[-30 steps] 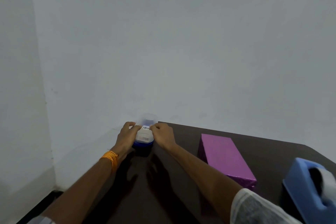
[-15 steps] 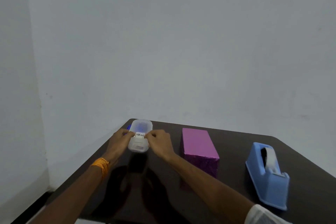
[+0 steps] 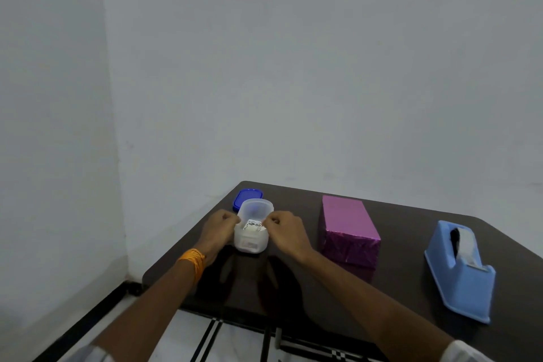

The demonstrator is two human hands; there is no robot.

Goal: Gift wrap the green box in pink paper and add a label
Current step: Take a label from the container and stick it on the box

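Observation:
The box wrapped in shiny pink paper (image 3: 346,223) stands on the dark table (image 3: 396,288), right of my hands. A small translucent white tub (image 3: 251,242) sits open between my hands. A white label with a black drawing (image 3: 253,226) pokes out of the tub's mouth. My left hand (image 3: 220,229) pinches the label's left edge and my right hand (image 3: 285,232) pinches its right edge, fingers curled. An orange thread band circles my left wrist.
The tub's blue lid (image 3: 247,197) lies flat just behind it, near the table's far left corner. A blue tape dispenser (image 3: 458,267) stands at the right. White walls close in behind and to the left; the table's near edge drops to the floor.
The view has swung, so the pink box and tape dispenser now show whole. The tub sits nearer me and the blue lid shows behind it. Both hands stay at the label.

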